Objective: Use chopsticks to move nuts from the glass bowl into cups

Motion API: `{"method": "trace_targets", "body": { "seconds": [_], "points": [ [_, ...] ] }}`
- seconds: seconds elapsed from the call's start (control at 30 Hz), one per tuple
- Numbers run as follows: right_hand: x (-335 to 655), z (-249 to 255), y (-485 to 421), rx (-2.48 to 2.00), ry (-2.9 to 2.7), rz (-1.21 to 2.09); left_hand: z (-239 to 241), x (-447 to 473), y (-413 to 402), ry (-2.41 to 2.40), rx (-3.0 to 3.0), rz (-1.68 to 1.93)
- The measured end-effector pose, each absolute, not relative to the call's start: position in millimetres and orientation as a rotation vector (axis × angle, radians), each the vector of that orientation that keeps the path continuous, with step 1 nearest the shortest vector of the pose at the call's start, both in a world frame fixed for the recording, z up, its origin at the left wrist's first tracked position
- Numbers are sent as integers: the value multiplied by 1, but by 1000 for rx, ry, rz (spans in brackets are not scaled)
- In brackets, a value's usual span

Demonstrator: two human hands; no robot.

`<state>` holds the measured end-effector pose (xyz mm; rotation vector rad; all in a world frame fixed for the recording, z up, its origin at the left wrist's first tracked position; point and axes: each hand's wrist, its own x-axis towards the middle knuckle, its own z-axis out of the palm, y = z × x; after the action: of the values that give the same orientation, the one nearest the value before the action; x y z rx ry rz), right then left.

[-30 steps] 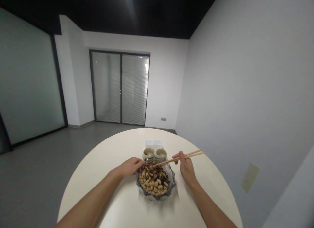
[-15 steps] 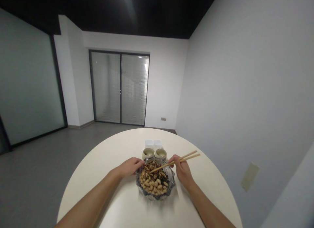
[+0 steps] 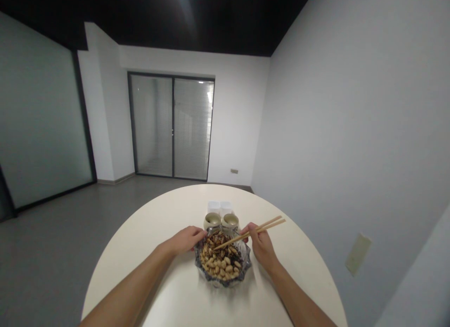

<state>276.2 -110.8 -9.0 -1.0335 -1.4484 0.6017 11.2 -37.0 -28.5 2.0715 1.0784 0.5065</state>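
Note:
A clear glass bowl with a scalloped rim stands near the middle of the table. Pale nuts in shells fill its near side, with brown striped seeds at the far side and small dark pieces on the right. My left hand grips the bowl's left edge, thumb at the rim. In my right hand, closed, is a pair of wooden chopsticks. Their tips reach down among the seeds; whether anything is pinched between them I cannot tell.
Just behind the bowl stand two small greenish cups, side by side. Beyond them are two small white containers. The round white table has a wall close on its right. Sliding glass doors are in the back wall.
The chopsticks have shifted very slightly left along with the fingers of my right hand. My left hand and the bowl have stayed in place.

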Motion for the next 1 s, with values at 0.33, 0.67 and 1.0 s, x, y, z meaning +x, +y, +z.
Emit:
{"method": "trace_targets", "body": {
  "seconds": [0.33, 0.67, 1.0],
  "points": [
    [274, -6, -111, -1048, -1456, 614, -27, 11, -37, 1078, 2112, 502],
    [274, -4, -113, -1032, -1439, 612, -32, 11, -34, 1072, 2129, 502],
    [270, -9, -111, -1031, -1452, 645, -29, 10, -36, 1061, 2113, 509]
  ]
}}
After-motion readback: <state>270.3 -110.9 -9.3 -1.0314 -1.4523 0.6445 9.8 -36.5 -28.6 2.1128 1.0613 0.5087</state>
